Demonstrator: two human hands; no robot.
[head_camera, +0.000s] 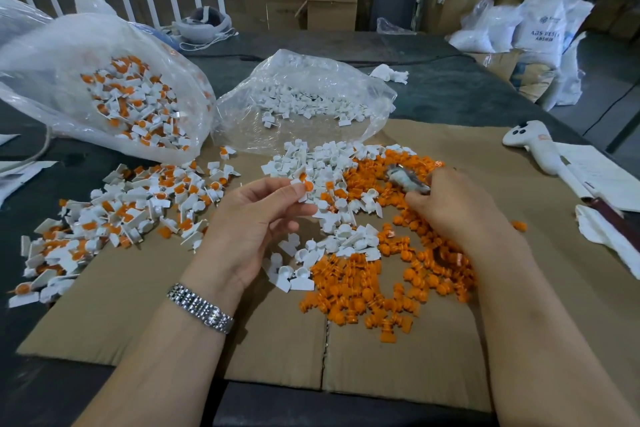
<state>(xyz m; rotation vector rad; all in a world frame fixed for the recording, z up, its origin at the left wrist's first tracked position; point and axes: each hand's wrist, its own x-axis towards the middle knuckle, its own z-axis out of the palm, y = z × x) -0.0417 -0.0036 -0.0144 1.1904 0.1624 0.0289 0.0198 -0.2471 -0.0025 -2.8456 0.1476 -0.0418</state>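
Observation:
My left hand (256,218) pinches a white plastic piece with an orange plug in it (302,189) between thumb and fingers, above the cardboard. My right hand (457,208) is curled around a small grey metal tool (407,180) over a heap of loose orange plugs (374,291). Loose white pieces (329,166) lie between the hands. A pile of joined white-and-orange pieces (131,208) spreads out to the left.
A flat cardboard sheet (173,288) covers the dark table. One clear bag with joined pieces (114,90) and another with white pieces (304,100) lie behind. A white handheld device (533,146), papers and a cloth sit at right. Boxes and sacks stand beyond.

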